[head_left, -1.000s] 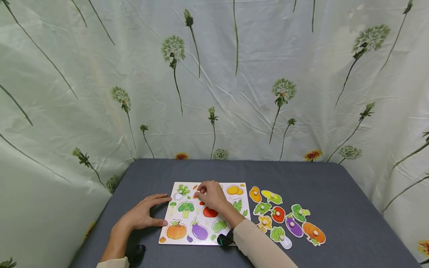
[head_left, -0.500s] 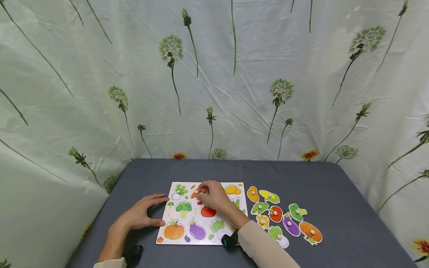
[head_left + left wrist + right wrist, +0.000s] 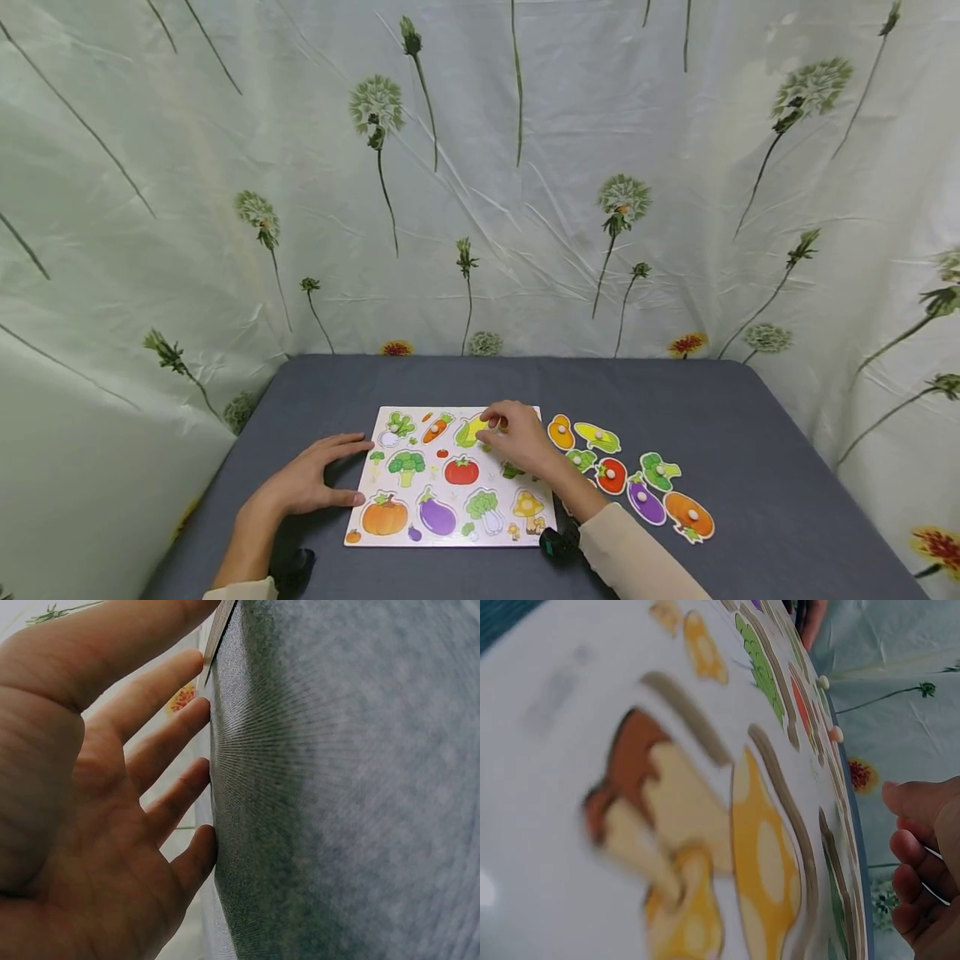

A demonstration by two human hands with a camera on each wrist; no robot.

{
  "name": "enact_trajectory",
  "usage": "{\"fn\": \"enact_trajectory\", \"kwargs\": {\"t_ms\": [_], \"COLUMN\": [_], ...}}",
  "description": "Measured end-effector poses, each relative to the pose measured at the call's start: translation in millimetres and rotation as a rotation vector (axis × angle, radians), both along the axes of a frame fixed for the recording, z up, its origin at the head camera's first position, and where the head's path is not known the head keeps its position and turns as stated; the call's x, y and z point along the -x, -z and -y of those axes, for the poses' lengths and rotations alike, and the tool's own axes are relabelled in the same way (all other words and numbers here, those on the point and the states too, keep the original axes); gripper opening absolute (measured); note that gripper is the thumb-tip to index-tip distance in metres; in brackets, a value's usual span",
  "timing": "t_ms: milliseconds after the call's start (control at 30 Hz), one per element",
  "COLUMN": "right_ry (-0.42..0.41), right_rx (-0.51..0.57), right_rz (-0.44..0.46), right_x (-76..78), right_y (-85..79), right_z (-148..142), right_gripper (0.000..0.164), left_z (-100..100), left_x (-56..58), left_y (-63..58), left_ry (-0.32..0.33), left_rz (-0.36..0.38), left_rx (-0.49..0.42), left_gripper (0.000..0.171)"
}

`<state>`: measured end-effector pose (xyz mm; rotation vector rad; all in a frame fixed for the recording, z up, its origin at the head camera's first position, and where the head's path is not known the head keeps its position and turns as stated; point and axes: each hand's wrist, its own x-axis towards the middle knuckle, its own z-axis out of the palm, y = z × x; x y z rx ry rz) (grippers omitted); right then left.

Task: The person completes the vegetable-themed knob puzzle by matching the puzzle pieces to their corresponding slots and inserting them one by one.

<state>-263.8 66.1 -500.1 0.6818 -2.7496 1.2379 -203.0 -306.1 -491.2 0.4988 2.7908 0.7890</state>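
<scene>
The white vegetable puzzle board (image 3: 497,539) lies flat on the table. My left hand (image 3: 303,479) rests with spread fingers and thumb at the board's left edge; in the left wrist view the palm shows with nothing in it. A carrot piece (image 3: 436,430) and a radish piece (image 3: 395,428) sit in their places in the board's top row. In the right wrist view two knobs stand up from the board, one of them a small round knob (image 3: 835,734). My right hand (image 3: 525,439) hovers over the board's upper right, fingers loosely bent, holding nothing.
Right of the board lie several loose knobbed pieces: a corn (image 3: 598,437), a tomato (image 3: 611,476), an eggplant (image 3: 647,499), a broccoli (image 3: 660,472), a pumpkin (image 3: 689,516) and others, some hidden by the right arm. A flowered curtain (image 3: 480,183) hangs behind the dark table (image 3: 322,383).
My right hand has let go of the carrot piece in the board's top row and moved right, toward the loose pieces. The left hand stays at the board's edge. The head view has shifted slightly.
</scene>
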Motion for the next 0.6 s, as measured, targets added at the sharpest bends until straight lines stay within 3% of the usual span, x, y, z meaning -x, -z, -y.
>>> {"fn": "enact_trajectory", "kwargs": {"t_ms": [233,600], "right_ry": [0.059,0.133], "right_rx": [0.013,-0.033], "right_rz": [0.051,-0.024], "right_x": [-10.7,-17.2], "right_y": [-8.5,-7.8], "right_z": [-24,-73], "right_gripper": [0.021,0.019], "left_z": [-2,-3], "left_x": [0.1,-0.7], "left_y": [-2.0,-2.4], "left_ry": [-0.013,-0.021], "left_rz": [0.010,0.027], "left_rx": [0.008,0.017], "left_gripper": [0.083,0.083]}}
